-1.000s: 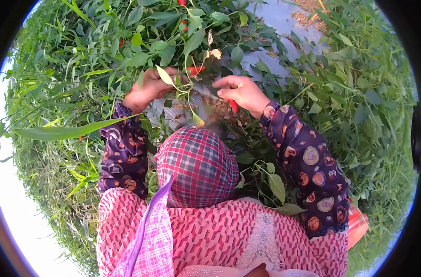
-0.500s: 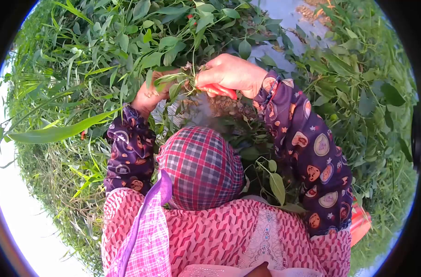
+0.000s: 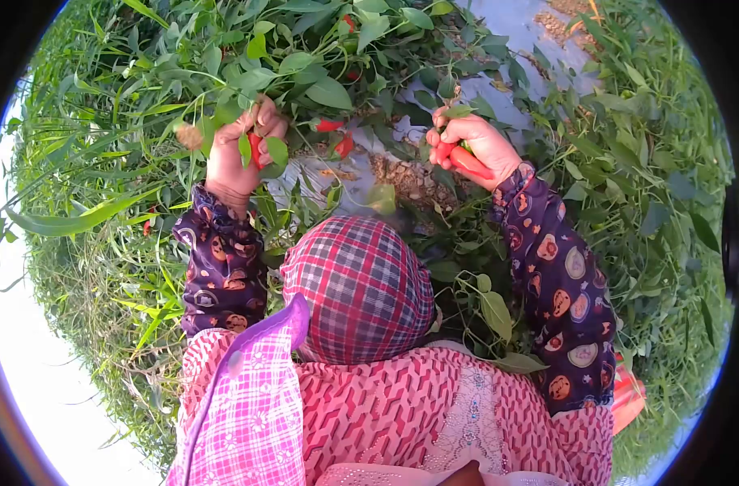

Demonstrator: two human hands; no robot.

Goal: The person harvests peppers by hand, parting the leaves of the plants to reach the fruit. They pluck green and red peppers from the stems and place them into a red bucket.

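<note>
My right hand (image 3: 487, 144) is closed around several red chili peppers (image 3: 472, 164), with a bit of green among them and a withered sprig at the fingertips. On the left, my left hand (image 3: 233, 158) has its fingers curled around a red chili pepper (image 3: 255, 151), at the edge of the leafy pepper plants (image 3: 305, 73). Green leaves partly cover its fingers. Between the two hands, red peppers (image 3: 344, 146) hang low beneath the foliage. Another red pepper (image 3: 349, 23) shows higher up among the leaves.
Pale plastic film (image 3: 531, 81) covers the ground, with brown soil (image 3: 410, 180) exposed in the middle. A rounded plaid cloth shape (image 3: 357, 292) bulges up below the hands. Tall grass (image 3: 86, 219) grows at left. An orange-red bag (image 3: 629, 397) shows at lower right.
My hands were close together at the stem and are now wide apart. The right hand has moved right with its peppers; a red pepper now shows in my left hand.
</note>
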